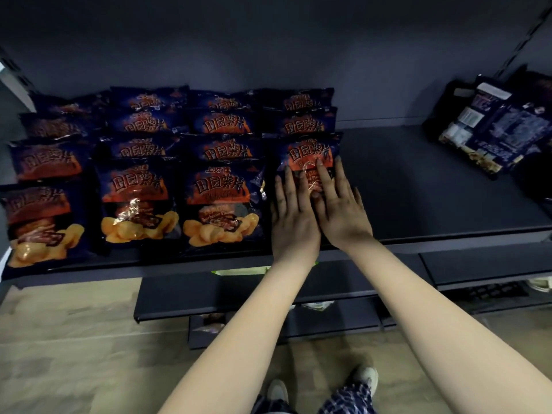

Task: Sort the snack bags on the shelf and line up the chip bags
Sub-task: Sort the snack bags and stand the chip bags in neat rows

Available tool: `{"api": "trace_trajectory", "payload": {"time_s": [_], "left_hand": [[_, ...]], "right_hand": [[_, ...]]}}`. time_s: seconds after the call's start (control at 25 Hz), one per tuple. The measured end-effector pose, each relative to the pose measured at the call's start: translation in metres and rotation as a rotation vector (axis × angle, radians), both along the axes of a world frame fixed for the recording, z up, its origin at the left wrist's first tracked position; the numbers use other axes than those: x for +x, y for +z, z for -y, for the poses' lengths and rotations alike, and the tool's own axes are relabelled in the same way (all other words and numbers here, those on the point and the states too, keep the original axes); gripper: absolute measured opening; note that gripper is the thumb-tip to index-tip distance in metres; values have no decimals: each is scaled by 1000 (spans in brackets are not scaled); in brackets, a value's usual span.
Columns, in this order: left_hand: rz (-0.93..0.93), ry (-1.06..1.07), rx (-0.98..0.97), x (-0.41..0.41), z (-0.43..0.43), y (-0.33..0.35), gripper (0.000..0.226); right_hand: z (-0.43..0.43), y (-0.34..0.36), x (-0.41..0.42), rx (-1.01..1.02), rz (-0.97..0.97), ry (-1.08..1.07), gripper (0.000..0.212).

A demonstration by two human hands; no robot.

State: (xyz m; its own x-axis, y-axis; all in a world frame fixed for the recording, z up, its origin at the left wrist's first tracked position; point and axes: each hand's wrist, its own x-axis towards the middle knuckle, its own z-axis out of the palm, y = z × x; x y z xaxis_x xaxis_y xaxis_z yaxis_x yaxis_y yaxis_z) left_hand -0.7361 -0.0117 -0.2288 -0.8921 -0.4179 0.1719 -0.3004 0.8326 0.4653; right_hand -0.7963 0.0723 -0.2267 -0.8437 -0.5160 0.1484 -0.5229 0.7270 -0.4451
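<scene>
Feet: two pale shoes [366,379] on the wooden floor [68,339], nearest of all, below checked trouser legs.
Lower shelves: several dark tiers [254,297] stepping out under the main shelf [418,186].
Left hand [294,222]: flat, fingers spread, pressed on the front bag [309,153] of the fourth column; gripping nothing.
Right hand [340,213]: flat beside the left, thumbs touching, fingers spread on the same bag; gripping nothing.
Chip bags: four columns, dark blue with orange print, lying overlapped front to back; the three columns left of the front bag [224,204] show four or five each, the fourth shows three.
Loose pile [495,130]: a few bags lying back side up, well right of the front bag, near the back wall [268,49]; count cannot be told.
Shelf surface: dark, matte, bare between the front bag and the pile.
</scene>
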Motion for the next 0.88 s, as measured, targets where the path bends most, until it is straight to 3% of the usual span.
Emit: {"api": "trace_trajectory", "payload": {"time_s": [0.6,0.72,0.88], "left_hand": [[10,29,-9,1,-2,1,60],[-48,38,-20,4,-2,0,62],[-128,58,-57,4,-7,6,68]], "right_hand": [[-2,-3,-1,-72,-33,3,58],[-4,1,2,-177,6,-12,61],[-15,8,-4,-467,91,75,65]]}}
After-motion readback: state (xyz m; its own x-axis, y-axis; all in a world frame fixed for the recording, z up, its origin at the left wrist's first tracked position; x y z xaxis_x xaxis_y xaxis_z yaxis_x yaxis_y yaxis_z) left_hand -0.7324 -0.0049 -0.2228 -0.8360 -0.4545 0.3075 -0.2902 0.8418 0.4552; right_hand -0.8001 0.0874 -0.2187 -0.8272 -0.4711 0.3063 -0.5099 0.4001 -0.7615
